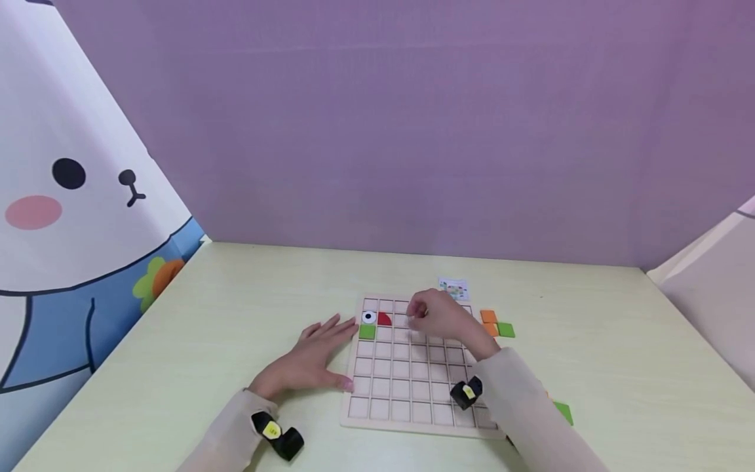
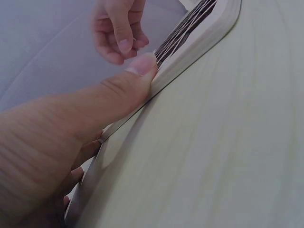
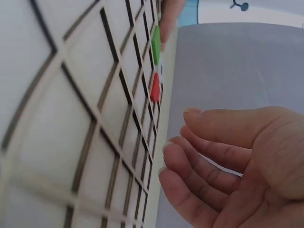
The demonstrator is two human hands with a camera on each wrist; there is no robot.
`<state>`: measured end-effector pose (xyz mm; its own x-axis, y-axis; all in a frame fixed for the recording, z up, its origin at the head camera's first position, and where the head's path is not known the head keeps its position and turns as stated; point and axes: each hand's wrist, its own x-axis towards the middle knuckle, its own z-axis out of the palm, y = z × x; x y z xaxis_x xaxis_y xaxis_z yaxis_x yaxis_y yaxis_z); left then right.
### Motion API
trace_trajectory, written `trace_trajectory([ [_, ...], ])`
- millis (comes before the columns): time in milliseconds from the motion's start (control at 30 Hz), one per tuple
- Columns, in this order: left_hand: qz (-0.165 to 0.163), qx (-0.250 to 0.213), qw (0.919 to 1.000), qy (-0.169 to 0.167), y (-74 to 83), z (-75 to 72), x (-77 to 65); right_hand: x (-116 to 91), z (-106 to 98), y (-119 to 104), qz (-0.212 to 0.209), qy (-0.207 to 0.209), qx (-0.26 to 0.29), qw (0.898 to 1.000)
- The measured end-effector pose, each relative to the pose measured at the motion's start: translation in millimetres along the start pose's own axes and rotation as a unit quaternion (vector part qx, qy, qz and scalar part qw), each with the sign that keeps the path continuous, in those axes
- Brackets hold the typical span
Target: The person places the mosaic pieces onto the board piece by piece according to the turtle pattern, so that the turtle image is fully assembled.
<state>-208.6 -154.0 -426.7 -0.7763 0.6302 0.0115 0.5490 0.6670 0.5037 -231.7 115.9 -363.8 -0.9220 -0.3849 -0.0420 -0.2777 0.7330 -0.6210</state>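
Note:
A pale wooden board (image 1: 381, 389) with a square grid lies on the table. At its upper left sit a white tile with a black eye (image 1: 368, 317), a red quarter-round tile (image 1: 385, 318) and a green square tile (image 1: 367, 332). My left hand (image 1: 315, 360) rests against the board's left side, fingers spread, the thumb (image 2: 137, 71) touching the edge. Over the upper part of the grid hovers my right hand (image 1: 436, 314), its fingers (image 3: 190, 190) loosely bent. No tile shows between its thumb and fingers in the right wrist view.
Orange tiles (image 1: 489, 316) and a green tile (image 1: 506, 330) lie right of the board. Another green tile (image 1: 563, 412) shows past the right sleeve. A small printed card (image 1: 453, 288) lies behind the board. A purple partition (image 1: 413, 131) closes off the table's back.

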Motion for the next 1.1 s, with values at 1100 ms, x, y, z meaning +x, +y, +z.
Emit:
trace_trajectory([
  [1100, -0.001, -0.015, 0.9998, 0.012, -3.5, 4.1, -4.2, -57.8, -58.0, 80.2, 0.052, 0.048, -0.026, 0.997],
])
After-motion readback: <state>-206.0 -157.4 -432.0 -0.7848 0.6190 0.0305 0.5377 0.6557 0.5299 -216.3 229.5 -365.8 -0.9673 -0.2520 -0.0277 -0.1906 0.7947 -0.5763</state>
